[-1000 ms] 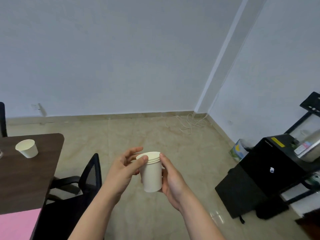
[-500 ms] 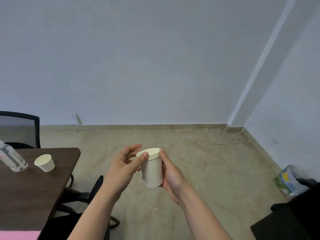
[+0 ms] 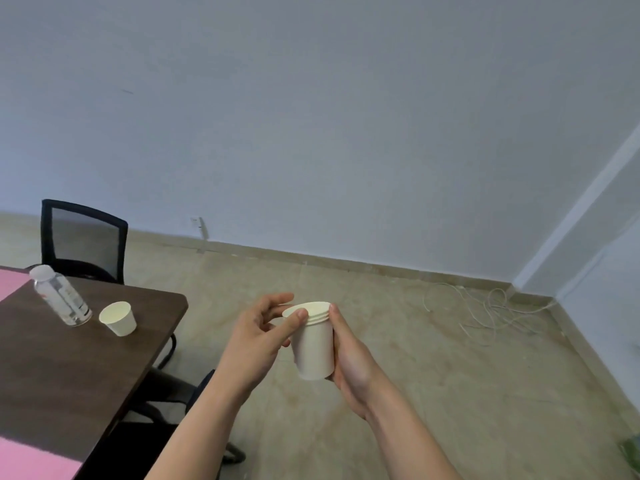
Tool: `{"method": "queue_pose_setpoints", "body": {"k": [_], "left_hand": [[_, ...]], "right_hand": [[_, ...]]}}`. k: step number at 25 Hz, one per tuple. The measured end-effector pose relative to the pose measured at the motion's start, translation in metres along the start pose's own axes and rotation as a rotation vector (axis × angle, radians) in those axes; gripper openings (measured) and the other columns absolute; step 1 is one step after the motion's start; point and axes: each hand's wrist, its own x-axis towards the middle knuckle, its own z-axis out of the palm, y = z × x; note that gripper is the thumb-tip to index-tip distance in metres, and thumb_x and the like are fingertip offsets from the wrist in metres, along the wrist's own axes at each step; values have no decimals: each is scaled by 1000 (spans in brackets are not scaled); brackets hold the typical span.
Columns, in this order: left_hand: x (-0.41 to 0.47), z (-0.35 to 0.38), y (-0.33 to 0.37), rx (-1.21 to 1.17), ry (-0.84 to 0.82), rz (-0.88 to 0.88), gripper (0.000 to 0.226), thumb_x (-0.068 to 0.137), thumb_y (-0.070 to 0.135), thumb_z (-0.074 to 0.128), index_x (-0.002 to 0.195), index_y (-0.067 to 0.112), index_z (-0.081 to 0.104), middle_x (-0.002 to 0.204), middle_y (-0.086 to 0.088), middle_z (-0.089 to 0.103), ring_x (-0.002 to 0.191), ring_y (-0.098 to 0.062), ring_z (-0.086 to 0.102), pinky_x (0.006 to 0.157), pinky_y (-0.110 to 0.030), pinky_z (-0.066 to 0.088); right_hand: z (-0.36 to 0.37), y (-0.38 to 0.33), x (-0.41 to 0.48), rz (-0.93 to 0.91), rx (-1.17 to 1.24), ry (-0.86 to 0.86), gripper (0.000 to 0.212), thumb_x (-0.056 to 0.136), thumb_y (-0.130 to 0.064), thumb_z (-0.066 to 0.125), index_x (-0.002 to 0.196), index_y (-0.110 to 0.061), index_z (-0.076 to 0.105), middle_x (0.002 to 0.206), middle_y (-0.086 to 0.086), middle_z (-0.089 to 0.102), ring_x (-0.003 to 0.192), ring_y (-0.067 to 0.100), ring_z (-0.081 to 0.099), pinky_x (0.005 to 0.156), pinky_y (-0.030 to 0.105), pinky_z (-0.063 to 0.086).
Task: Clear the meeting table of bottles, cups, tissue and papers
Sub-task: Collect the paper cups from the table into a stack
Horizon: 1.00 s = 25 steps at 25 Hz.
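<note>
Right hand (image 3: 349,358) grips a stack of paper cups (image 3: 313,344) above the floor (image 3: 433,375); left hand (image 3: 252,341), fingers loose, thumbs its rim. A bottle (image 3: 60,299) and single cup (image 3: 118,318) stand on the bench (image 3: 52,375).

bottle (image 3: 60,299) left of cup (image 3: 118,318) on table (image 3: 69,368), chair (image 3: 83,237) behind

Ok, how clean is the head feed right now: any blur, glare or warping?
Head view: light soft and even, no glare; stacked cups, left hand and right hand fairly sharp; wide-angle warping slants the skirting line and leans the bottle on the table.
</note>
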Motion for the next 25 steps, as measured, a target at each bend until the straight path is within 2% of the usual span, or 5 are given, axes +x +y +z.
{"method": "queue_pose_setpoints", "body": {"k": [5, 9, 13, 16, 25], "left_hand": [[62, -24, -3, -43, 17, 5, 70, 62, 66, 78, 121, 29, 70, 108, 2, 80, 75, -15, 62, 74, -29, 51], [124, -58, 2, -46, 60, 31, 68, 63, 68, 77, 120, 32, 70, 108, 4, 79, 77, -14, 65, 75, -30, 55], [182, -102, 3, -85, 122, 33, 70, 61, 66, 80, 122, 32, 69, 105, 5, 80, 74, -18, 59, 73, -32, 54], [211, -128, 0, -102, 141, 31, 71, 59, 64, 82, 122, 33, 68, 105, 3, 81, 73, -21, 54, 70, -32, 53], [260, -201, -12, -85, 303, -15, 75, 56, 62, 86, 121, 31, 68, 103, 2, 81, 73, -16, 60, 76, -36, 55]], "right_hand": [[20, -24, 58, 1, -57, 5, 60, 106, -64, 30, 127, -30, 74, 123, 1, 79, 126, 22, 68, 103, 38, 50], [54, -56, 122, -16, -117, -2, 60, 107, -63, 29, 128, -29, 74, 121, 0, 80, 125, 20, 69, 114, 44, 46], [92, -77, 181, -14, -158, -21, 56, 107, -62, 29, 134, -31, 68, 122, -5, 79, 118, 12, 71, 106, 39, 51], [114, -82, 217, 2, -165, -36, 56, 107, -62, 31, 134, -31, 68, 123, -6, 79, 122, 16, 70, 111, 44, 50], [173, -88, 296, 85, -192, -148, 53, 108, -60, 31, 128, -32, 72, 122, -5, 79, 125, 19, 68, 106, 40, 51]]}}
